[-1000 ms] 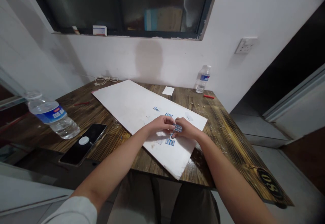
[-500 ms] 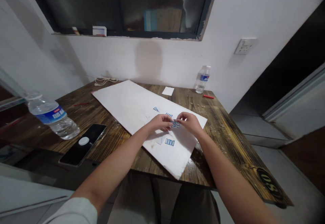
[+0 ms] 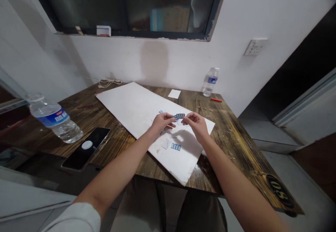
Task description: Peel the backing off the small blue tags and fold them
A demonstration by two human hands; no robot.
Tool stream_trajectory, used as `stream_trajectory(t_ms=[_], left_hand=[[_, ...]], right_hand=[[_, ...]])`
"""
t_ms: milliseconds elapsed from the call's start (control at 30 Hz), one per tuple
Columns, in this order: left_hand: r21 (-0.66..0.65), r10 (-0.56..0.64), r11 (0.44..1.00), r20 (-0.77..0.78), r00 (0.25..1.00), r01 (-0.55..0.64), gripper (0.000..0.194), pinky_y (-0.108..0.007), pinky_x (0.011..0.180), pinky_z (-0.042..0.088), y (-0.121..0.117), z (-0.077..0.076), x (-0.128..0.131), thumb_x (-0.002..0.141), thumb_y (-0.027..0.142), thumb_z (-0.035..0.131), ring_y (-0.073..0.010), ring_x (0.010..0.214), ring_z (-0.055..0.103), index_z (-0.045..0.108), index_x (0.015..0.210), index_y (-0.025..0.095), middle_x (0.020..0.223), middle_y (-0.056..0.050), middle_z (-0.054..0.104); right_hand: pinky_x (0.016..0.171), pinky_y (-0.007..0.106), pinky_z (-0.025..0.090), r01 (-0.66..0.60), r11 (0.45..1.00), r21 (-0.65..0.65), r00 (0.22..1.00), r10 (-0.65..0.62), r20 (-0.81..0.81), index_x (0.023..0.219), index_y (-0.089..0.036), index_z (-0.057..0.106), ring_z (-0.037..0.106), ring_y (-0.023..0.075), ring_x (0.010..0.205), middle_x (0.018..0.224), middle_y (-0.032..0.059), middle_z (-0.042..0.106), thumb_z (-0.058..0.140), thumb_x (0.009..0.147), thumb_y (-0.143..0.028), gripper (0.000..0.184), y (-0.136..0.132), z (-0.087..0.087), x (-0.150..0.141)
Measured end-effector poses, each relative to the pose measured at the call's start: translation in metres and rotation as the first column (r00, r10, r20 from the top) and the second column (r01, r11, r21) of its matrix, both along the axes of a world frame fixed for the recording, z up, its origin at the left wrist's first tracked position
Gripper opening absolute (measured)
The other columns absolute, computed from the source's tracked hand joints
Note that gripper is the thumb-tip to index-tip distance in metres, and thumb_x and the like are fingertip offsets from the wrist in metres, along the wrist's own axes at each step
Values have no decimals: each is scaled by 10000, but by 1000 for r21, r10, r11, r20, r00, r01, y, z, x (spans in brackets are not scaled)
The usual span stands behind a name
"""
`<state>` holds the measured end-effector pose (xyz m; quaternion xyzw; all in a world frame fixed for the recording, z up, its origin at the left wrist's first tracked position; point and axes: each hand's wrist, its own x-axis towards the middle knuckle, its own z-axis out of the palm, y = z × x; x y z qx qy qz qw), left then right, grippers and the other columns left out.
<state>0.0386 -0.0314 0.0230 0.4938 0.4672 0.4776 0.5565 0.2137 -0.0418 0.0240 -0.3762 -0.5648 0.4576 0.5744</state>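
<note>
A small blue-striped paper piece (image 3: pixel 180 116) is pinched above a large white board (image 3: pixel 131 109), held at its ends by the fingertips of my left hand (image 3: pixel 162 122) and my right hand (image 3: pixel 195 124). Directly below my right hand, a similar blue-striped piece (image 3: pixel 175 147) lies on the board. Another small blue piece (image 3: pixel 160 112) sits just beyond my left hand, partly hidden by my fingers. A pale scrap (image 3: pixel 165 143) lies on the board near my left wrist.
The board lies on a scarred wooden table (image 3: pixel 231 134). To the left are a large water bottle (image 3: pixel 54 118) and a black phone (image 3: pixel 86 148). At the back are a smaller bottle (image 3: pixel 210 82), a white paper square (image 3: pixel 174 94), a red stick (image 3: pixel 216 100) and a pale cable (image 3: pixel 110 82).
Both hands have moved toward the back of the board and lifted the blue-striped piece with them. The piece now lies more level, and the hands have drawn slightly apart.
</note>
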Motion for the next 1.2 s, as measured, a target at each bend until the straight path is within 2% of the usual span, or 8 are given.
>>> stream_trajectory(t_ms=[367,467,567,667,767,933,1067,1200], left_hand=[[59,-53,997,-25,998,54,368,-242,526,508,-1,0,0,643,370,809,-171,614,687,618,846,130,777,-62,698],[63,-20,998,-38,999,23,358,-234,520,502,0,-1,-1,644,358,808,-159,602,679,624,848,129,773,-63,701],[59,58,997,-33,998,-56,330,-221,503,492,2,-3,-1,656,339,796,-141,584,668,628,849,129,791,-69,707],[50,118,992,-13,993,-117,311,-209,481,479,5,-5,-3,659,325,785,-139,582,664,635,851,133,777,-63,707],[45,130,991,-12,991,-129,304,-205,457,463,5,-5,-4,655,321,779,-146,583,664,638,855,140,762,-56,703],[67,124,990,-41,991,-122,273,-199,457,448,3,-4,-3,668,306,768,-135,574,657,640,845,142,761,-54,699],[79,126,989,-50,991,-122,247,-196,463,441,2,-3,-3,681,291,755,-128,574,654,642,845,146,761,-48,698],[77,120,990,-56,991,-116,241,-196,459,438,3,-4,-3,679,291,753,-131,576,654,642,838,147,762,-49,699]], right_hand=[[617,305,502,-47,998,-40,999,48,23,733,-185,572,617,153,584,638,31,672,763,630,-517,397,6,-9,0],[590,291,482,-30,999,-36,994,33,101,727,-186,592,599,150,578,631,21,658,762,626,-533,400,9,-13,1],[532,261,419,-15,999,29,973,7,232,685,-189,600,526,124,529,585,-9,609,764,630,-534,386,8,-12,3],[561,262,407,-192,977,89,896,137,422,671,-196,642,508,126,570,628,-7,614,760,647,-525,350,4,-7,6],[686,290,448,-449,890,79,730,314,607,764,-227,727,564,167,743,799,25,649,794,632,-475,288,-2,-4,7],[845,334,433,-618,785,46,500,348,793,939,-310,760,542,213,929,931,45,615,842,612,-355,340,-5,-9,3],[841,329,437,-638,769,29,463,353,813,933,-318,763,537,201,910,933,45,596,828,641,-304,300,-7,-9,2],[767,295,460,-614,789,-7,530,418,738,855,-269,761,568,178,847,899,33,620,804,653,-279,206,-11,-5,2]])
